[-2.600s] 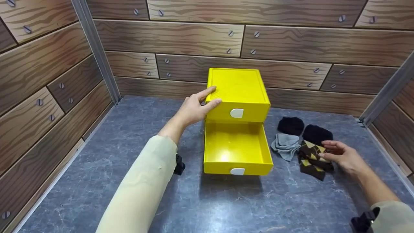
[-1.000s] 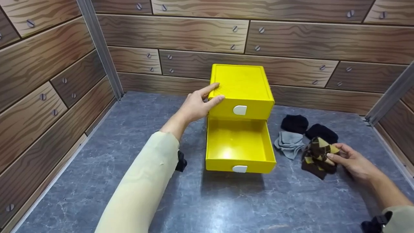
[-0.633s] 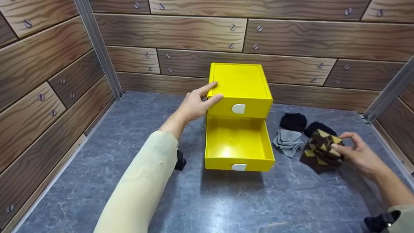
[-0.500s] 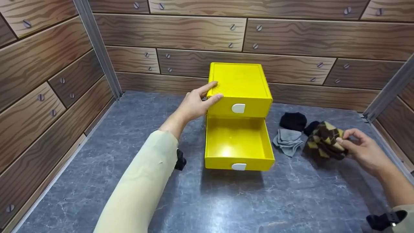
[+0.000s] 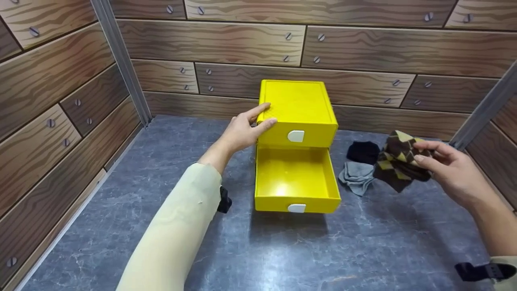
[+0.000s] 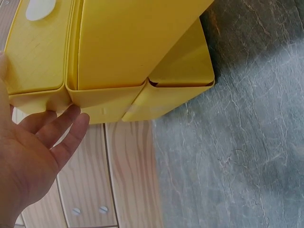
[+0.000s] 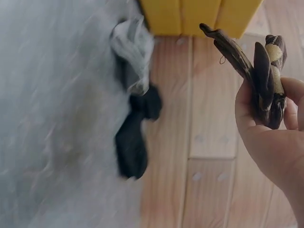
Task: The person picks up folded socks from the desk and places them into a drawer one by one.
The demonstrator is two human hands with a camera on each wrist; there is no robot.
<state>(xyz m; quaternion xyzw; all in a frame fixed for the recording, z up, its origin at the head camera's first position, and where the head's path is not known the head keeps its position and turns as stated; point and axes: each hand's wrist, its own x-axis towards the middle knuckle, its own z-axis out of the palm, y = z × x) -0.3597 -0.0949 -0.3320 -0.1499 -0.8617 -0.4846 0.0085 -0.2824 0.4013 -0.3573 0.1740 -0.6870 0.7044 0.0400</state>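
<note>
My right hand (image 5: pixel 460 178) pinches a pair of brown and yellow argyle socks (image 5: pixel 398 163) between thumb and fingers, lifted off the table at the right. The right wrist view shows the socks (image 7: pixel 268 80) folded in its grasp. My left hand (image 5: pixel 242 131) rests on the upper left front corner of a yellow drawer unit (image 5: pixel 299 101); its index finger and thumb lie extended there. In the left wrist view its other fingers (image 6: pixel 61 128) touch the unit's side. The lower drawer (image 5: pixel 274 204) is pulled out, with nothing inside; the top drawer (image 5: pixel 319 135) is closed.
Grey folded socks (image 5: pixel 357 177) and black socks (image 5: pixel 362 152) lie on the dark marbled table (image 5: pixel 169 234), right of the drawers. Another black bundle (image 7: pixel 132 147) shows in the right wrist view. Wood-patterned walls (image 5: pixel 242 44) enclose the back and sides.
My right hand has taken hold of the argyle socks, lifted them and carried them up and back, over one black bundle. The left hand stays on the drawer unit.
</note>
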